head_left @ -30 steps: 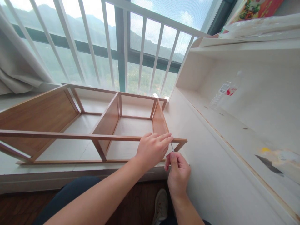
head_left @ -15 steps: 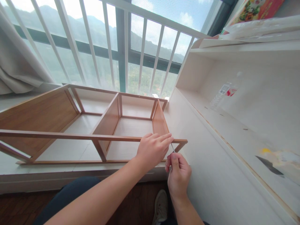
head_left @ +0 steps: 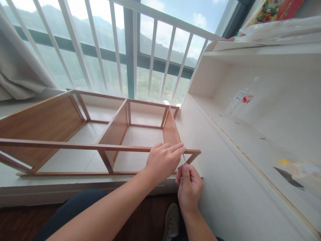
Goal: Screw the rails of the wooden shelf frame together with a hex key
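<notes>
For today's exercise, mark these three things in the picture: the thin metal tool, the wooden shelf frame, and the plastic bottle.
thin metal tool (head_left: 184, 158), head view: on its bare shaft above the right hand.
wooden shelf frame (head_left: 50, 145), head view: on its near top rail.
plastic bottle (head_left: 238, 98), head view: on its labelled body.

L hand (head_left: 163, 160) flat, fingers extended; R hand (head_left: 190, 187) fisted, thumb up.

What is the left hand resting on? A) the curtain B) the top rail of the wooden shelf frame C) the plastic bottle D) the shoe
B: the left hand lies flat on the top rail of the wooden shelf frame, beside the right hand, which pinches a thin metal tool.
</notes>
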Available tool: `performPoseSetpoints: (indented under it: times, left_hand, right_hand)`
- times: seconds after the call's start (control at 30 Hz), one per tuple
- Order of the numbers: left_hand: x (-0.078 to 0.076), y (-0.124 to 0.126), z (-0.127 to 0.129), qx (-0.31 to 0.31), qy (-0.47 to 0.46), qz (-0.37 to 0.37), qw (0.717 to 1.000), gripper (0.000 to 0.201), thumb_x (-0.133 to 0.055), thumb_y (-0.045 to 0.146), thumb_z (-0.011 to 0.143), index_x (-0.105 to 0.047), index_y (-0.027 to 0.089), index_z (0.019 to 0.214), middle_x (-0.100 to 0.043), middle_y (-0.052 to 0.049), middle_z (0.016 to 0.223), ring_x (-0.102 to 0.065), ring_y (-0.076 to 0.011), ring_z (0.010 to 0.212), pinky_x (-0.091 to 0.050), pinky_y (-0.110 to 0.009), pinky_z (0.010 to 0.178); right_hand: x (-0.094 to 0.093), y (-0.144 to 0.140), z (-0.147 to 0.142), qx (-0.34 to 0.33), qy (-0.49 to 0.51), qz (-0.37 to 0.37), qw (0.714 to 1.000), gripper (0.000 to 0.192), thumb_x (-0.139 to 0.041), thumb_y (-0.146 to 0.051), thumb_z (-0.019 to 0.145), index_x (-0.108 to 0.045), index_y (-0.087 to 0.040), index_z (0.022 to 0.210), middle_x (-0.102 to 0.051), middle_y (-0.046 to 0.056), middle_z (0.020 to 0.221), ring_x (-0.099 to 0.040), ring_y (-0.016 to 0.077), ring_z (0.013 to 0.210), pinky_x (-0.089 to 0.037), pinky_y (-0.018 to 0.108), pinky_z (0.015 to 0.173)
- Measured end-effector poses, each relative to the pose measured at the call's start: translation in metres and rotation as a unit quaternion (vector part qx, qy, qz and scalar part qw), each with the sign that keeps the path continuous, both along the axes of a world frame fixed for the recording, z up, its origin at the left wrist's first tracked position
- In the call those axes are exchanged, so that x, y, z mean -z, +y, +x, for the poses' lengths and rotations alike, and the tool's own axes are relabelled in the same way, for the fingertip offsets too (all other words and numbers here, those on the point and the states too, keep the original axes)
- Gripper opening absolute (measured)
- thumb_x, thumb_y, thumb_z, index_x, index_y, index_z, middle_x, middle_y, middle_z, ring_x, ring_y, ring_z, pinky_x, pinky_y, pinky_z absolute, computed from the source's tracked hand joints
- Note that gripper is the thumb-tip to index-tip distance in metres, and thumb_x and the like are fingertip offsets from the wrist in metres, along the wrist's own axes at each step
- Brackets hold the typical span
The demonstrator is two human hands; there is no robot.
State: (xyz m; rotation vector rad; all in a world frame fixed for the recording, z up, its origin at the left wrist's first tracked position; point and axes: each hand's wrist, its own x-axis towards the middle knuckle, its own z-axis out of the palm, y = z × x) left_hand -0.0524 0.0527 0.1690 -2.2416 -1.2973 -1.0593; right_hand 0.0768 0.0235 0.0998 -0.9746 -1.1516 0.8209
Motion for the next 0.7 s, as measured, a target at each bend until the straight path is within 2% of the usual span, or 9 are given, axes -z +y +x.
performPoseSetpoints:
  times: [0.23,0.5,0.7]
  left_hand:
    - [-0.0005,-0.001,0.0002,0.004,-0.007,0.007,1.0,0.023,-0.057,0.022,0.095,-0.071,0.029,0.11,-0.074,0.007,0.125,-0.069,-0.0126,0.08,-0.042,-0.036,0.068]
    - [-0.0001,-0.0013,0.0002,0.005,-0.008,0.009,1.0,0.023,-0.056,0.023,0.096,-0.072,0.029,0.111,-0.074,0.008,0.125,-0.069,-0.0123,0.081,-0.042,-0.036,0.068]
    - [0.0,-0.002,0.0001,0.005,-0.01,0.009,1.0,0.023,-0.056,0.022,0.095,-0.072,0.029,0.109,-0.075,0.007,0.124,-0.069,-0.012,0.08,-0.043,-0.035,0.068]
  right_hand:
    - [0.0056,0.001,-0.0022,-0.004,0.046,-0.005,0.999,0.038,-0.061,-0.048,0.096,-0.057,-0.019,0.072,-0.048,-0.005,0.056,-0.043,0.011,0.051,-0.036,0.023,0.047]
    - [0.0026,-0.0021,-0.0055,-0.02,0.08,-0.02,0.996,0.038,-0.06,-0.049,0.096,-0.055,-0.02,0.072,-0.048,-0.005,0.056,-0.042,0.0107,0.049,-0.035,0.023,0.045]
    - [0.0035,-0.0008,-0.0023,0.006,0.044,-0.002,0.999,0.038,-0.062,-0.047,0.095,-0.057,-0.019,0.07,-0.049,-0.004,0.057,-0.043,0.0104,0.05,-0.036,0.023,0.047]
